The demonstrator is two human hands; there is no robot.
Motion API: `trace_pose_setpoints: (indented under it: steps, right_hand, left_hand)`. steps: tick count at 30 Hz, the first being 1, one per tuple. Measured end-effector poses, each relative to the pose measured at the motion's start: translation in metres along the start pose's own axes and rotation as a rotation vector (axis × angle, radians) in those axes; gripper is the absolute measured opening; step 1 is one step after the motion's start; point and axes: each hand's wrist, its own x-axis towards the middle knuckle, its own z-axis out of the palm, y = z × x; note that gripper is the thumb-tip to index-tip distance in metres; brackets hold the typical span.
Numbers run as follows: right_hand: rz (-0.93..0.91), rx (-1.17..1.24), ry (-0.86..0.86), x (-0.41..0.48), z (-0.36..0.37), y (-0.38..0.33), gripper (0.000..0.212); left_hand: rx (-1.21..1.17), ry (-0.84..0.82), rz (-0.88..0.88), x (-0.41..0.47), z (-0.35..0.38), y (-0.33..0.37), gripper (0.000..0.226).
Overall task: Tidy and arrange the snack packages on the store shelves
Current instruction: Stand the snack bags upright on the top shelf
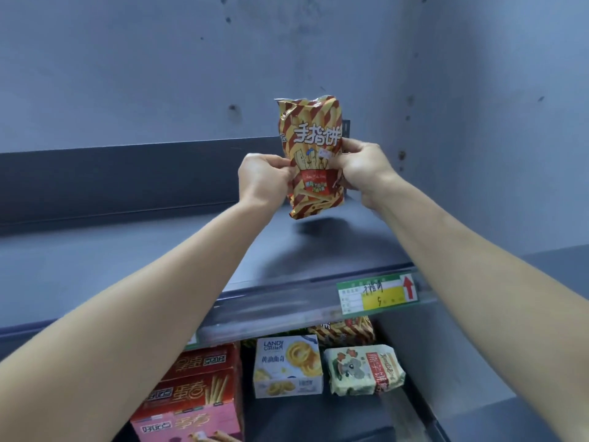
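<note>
Price label [379,293]: fronts the upper shelf's [127,250] edge; the snack bag [310,157] is best lowered upright behind it, print facing out.
Left hand [264,177]: arm outstretched, fingers pinching the bag's left edge.
Right hand [360,169]: mirrored, gripping the right edge.
Snack bag: upright between both hands, just above the shelf's right end.

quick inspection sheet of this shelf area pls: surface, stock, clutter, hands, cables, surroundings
surface: dark top shelf, price label on its front edge
job's things: striped snack bag held upright over the top shelf; lower shelf holds red boxes, pink box, cookie box, green koala pack, second striped bag behind
clutter: nothing seen
grippers: left hand and right hand each grip a side of the bag
cables: nothing seen
surroundings: grey wall with dark marks
</note>
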Motion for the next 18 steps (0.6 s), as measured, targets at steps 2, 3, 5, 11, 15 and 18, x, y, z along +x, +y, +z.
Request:
trace_pose_setpoints:
  steps: [2, 3, 5, 11, 15, 18]
  right_hand:
    - [-0.001, 0.007, 0.01, 0.004, -0.002, -0.001, 0.016]
    - [0.001, 0.008, 0.015, 0.007, -0.003, -0.002, 0.018]
    - [0.002, -0.005, 0.025, 0.012, -0.004, -0.002, 0.022]
    - [0.066, -0.053, 0.019, 0.026, -0.003, 0.007, 0.027]
    - [0.135, -0.071, 0.002, 0.03, 0.002, 0.022, 0.032]
    - [0.131, -0.095, -0.025, 0.033, 0.003, 0.026, 0.032]
  left_hand:
    - [0.011, 0.009, 0.008, 0.006, 0.004, 0.0, 0.008]
    - [0.017, 0.012, 0.011, 0.008, 0.006, 0.001, 0.009]
    - [0.024, 0.014, 0.014, 0.013, 0.009, 0.002, 0.006]
    - [0.062, 0.017, -0.042, 0.026, 0.014, -0.004, 0.015]
    - [0.078, -0.033, -0.096, 0.03, 0.014, -0.016, 0.011]
    - [0.057, -0.085, -0.117, 0.03, 0.014, -0.02, 0.027]
